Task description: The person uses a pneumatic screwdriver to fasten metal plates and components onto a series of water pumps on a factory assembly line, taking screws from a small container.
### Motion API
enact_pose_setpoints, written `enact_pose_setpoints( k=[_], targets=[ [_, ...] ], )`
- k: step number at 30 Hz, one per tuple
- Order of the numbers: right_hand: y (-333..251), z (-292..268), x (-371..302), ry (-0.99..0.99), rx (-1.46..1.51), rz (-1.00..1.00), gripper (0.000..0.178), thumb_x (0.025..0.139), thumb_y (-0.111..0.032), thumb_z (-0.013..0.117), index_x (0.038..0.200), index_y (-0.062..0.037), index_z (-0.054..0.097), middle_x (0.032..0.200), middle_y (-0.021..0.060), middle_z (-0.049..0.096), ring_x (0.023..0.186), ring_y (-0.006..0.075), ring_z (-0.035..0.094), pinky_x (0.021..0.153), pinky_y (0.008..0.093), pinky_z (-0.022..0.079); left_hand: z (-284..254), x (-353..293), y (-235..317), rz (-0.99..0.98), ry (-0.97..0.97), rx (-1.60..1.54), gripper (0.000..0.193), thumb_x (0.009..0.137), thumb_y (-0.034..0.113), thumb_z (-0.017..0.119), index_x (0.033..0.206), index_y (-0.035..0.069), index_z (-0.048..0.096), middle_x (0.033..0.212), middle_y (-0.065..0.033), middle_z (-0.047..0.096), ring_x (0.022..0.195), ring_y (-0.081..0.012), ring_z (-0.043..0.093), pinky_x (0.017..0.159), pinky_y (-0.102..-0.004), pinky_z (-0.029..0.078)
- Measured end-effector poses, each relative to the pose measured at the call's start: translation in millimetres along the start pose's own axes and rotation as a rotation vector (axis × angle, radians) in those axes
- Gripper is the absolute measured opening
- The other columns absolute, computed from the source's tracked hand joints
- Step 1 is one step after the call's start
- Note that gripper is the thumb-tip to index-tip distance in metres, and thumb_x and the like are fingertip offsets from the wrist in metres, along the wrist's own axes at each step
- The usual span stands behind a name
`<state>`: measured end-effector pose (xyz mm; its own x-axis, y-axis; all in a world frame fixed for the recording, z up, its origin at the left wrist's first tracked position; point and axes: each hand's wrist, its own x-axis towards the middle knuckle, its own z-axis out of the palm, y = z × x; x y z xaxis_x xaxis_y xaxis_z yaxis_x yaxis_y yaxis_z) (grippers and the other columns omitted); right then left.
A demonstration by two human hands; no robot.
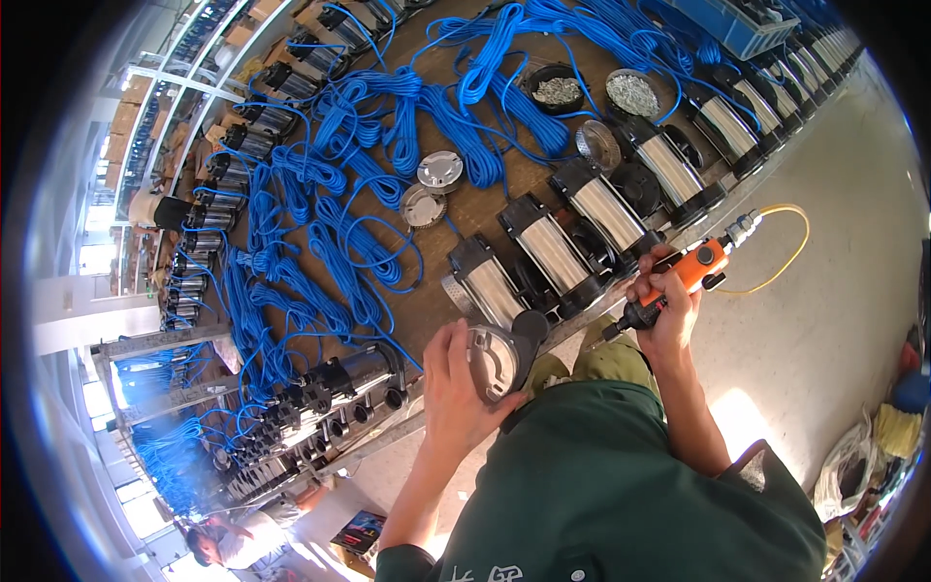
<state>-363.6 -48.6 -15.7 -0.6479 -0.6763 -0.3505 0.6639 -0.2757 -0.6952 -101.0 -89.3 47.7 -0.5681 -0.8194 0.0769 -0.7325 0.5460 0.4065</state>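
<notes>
My left hand (454, 393) is closed round the near end of a submersible pump (493, 364), gripping its round metal face and black casing at the bench's front edge. A black outlet sticks out at that end's right side. In my right hand (671, 315) is an orange and black air screwdriver (696, 267), held over the bench edge to the right. Its bit points down and left, apart from the pump. Several more steel-bodied pumps (555, 252) lie in a row to the right of the held one.
Coiled blue cables (354, 242) cover much of the bench (514, 175). Round metal covers (439, 170) and bowls of small metal parts (632, 94) stand among them. A blue crate (742, 34) sits at the far right. A yellow air hose (807, 238) loops off the screwdriver. Another person (238, 543) is at lower left.
</notes>
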Motion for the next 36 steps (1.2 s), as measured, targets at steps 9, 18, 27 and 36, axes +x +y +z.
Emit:
enact_pose_setpoints(
  k=[9,18,27,36],
  targets=[
    [3,1,3,0.015,-0.034,0.032,0.028,0.075,0.001,0.05,0.102,0.0015,0.054,0.086,0.0119,0.058,0.062,0.0159,0.053,0.057,0.0327,0.048,3,11,-4,0.05,-0.122,0.009,0.105,0.056,0.044,0.086,0.136,-0.003,0.038,0.127,-0.0212,0.051,0.116,-0.0413,0.047,0.1,-0.0482,0.04],
    [5,4,6,0.006,-0.034,0.044,0.028,0.074,0.001,0.05,0.101,0.0015,0.054,0.086,0.0119,0.058,0.061,0.016,0.052,0.057,0.0332,0.048,-2,14,3,-0.002,-0.151,0.015,0.107,0.051,0.027,0.091,0.137,-0.001,0.036,0.13,-0.0195,0.048,0.119,-0.0409,0.045,0.1,-0.049,0.039],
    [-13,-16,21,0.071,0.029,-0.027,0.029,0.074,0.0,0.05,0.103,-0.001,0.054,0.086,0.0106,0.058,0.062,0.0165,0.052,0.058,0.032,0.047,-11,116,15,0.244,-0.033,-0.186,0.058,0.071,0.028,0.082,0.116,0.001,0.058,0.115,-0.0167,0.059,0.105,-0.0355,0.056,0.09,-0.0425,0.045],
    [-43,-62,31,0.174,-0.104,-0.07,0.034,0.073,-0.005,0.054,0.106,-0.0022,0.05,0.084,0.0097,0.054,0.058,0.0146,0.05,0.054,0.0297,0.047,189,461,-47,0.295,-0.048,0.014,0.019,0.073,0.005,0.064,0.091,0.005,0.07,0.083,-0.016,0.069,0.081,-0.0344,0.066,0.073,-0.042,0.054]
  ],
)
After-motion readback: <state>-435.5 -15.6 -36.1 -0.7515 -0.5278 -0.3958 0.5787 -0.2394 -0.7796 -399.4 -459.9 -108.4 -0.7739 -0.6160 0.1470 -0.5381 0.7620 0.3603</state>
